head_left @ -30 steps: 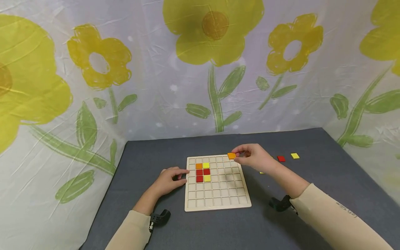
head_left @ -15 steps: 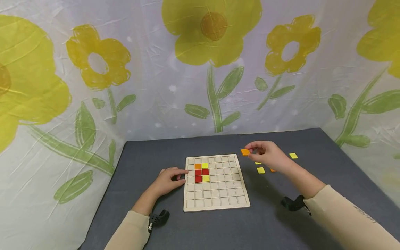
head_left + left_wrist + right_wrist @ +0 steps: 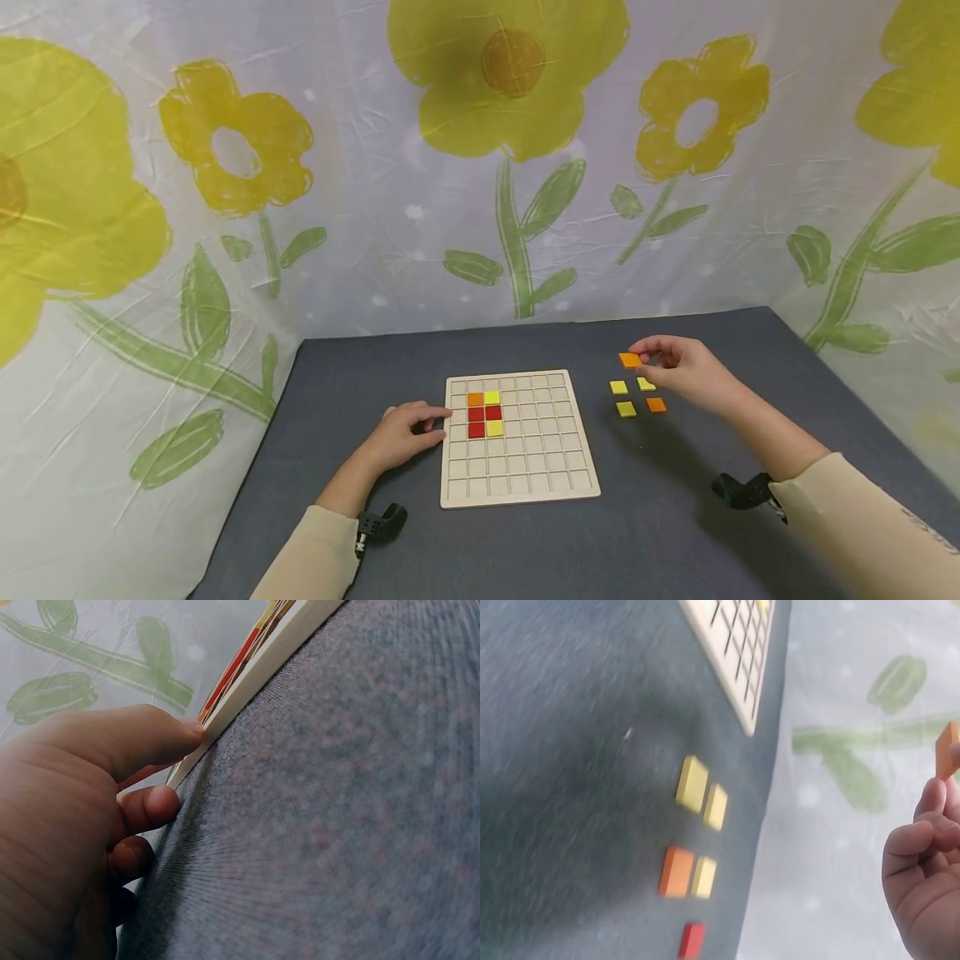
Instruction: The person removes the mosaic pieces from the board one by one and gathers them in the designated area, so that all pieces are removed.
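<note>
A square wooden grid board [image 3: 540, 462] lies on the dark cloth, with several red, yellow and orange tiles set in its upper left squares. The fingertips of my left hand [image 3: 405, 435] touch the board's left edge; in the left wrist view, the thumb meets the pale rim [image 3: 247, 686]. My right hand [image 3: 686, 369] pinches an orange tile [image 3: 629, 360] between thumb and fingertips, raised above the cloth to the right of the board. Against the patterned backdrop, the same tile shows edge-on in the right wrist view, where the hand [image 3: 930, 877] is partly cut off.
Below the right hand lie loose yellow tiles [image 3: 626, 409] and an orange tile [image 3: 656, 405]. A red tile [image 3: 692, 941] shows in the right wrist view; the hand hides it from the head view. A flowered backdrop [image 3: 360, 275] rises behind the cloth-covered table.
My right hand has moved right, from the board's upper right corner to above the loose tiles, still pinching the orange tile. The left hand stays at the board's edge.
</note>
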`<state>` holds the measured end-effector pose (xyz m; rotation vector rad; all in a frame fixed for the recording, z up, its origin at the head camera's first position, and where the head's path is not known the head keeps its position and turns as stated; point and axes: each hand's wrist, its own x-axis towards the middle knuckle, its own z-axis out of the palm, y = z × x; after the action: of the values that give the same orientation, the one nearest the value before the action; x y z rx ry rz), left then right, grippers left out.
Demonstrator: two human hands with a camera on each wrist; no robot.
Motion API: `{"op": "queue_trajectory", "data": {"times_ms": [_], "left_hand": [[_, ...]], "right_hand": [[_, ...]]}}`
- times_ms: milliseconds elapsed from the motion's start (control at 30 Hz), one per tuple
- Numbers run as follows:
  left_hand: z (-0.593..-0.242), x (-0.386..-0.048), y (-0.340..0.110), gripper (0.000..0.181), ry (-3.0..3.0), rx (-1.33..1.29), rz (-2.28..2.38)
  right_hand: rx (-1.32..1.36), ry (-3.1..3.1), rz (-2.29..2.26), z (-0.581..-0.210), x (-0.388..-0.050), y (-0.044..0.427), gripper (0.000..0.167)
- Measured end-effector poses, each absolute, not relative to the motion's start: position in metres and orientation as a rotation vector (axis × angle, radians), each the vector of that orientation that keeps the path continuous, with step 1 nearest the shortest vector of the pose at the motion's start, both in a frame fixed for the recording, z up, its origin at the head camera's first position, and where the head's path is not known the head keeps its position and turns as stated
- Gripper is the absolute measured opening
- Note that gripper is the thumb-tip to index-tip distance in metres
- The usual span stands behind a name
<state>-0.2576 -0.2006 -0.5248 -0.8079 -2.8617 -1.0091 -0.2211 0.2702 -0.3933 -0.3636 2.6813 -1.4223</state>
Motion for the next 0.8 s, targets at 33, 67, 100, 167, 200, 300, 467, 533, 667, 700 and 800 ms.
{"op": "queue_trajectory", "data": {"times_ms": [33, 67, 100, 167, 200, 300, 467, 533, 667, 700, 800], "left_hand": [[-0.525, -0.258, -0.200, 0.033, -2.861, -0.810, -1.006], [-0.524, -0.258, -0.200, 0.032, -2.860, -0.810, -1.007], [-0.524, -0.258, -0.200, 0.032, -2.859, -0.811, -1.007], [-0.524, -0.257, -0.200, 0.032, -2.859, -0.811, -1.003], [-0.524, -0.257, -0.200, 0.032, -2.857, -0.812, -0.996], [-0.524, -0.257, -0.200, 0.032, -2.856, -0.815, -0.991], [-0.525, -0.257, -0.200, 0.033, -2.853, -0.808, -1.004], [-0.525, -0.257, -0.200, 0.033, -2.851, -0.805, -1.008], [-0.525, -0.258, -0.200, 0.033, -2.847, -0.808, -1.013], [-0.525, -0.258, -0.200, 0.033, -2.846, -0.811, -1.014], [-0.525, -0.258, -0.200, 0.032, -2.847, -0.817, -1.015]], "right_hand": [[-0.356, 2.674, -1.432, -0.394, -0.221, 0.274, 0.032], [-0.351, 2.673, -1.435, -0.394, -0.220, 0.278, 0.033], [-0.346, 2.672, -1.438, -0.395, -0.220, 0.282, 0.034], [-0.339, 2.670, -1.437, -0.396, -0.219, 0.290, 0.036], [-0.333, 2.674, -1.431, -0.397, -0.218, 0.294, 0.036], [-0.308, 2.704, -1.395, -0.399, -0.216, 0.306, 0.037], [-0.252, 2.783, -1.305, -0.407, -0.217, 0.325, 0.037], [-0.247, 2.805, -1.283, -0.411, -0.219, 0.333, 0.038], [-0.246, 2.837, -1.242, -0.423, -0.222, 0.347, 0.038], [-0.244, 2.833, -1.236, -0.427, -0.223, 0.350, 0.039], [-0.220, 2.818, -1.218, -0.440, -0.226, 0.358, 0.038]]}}
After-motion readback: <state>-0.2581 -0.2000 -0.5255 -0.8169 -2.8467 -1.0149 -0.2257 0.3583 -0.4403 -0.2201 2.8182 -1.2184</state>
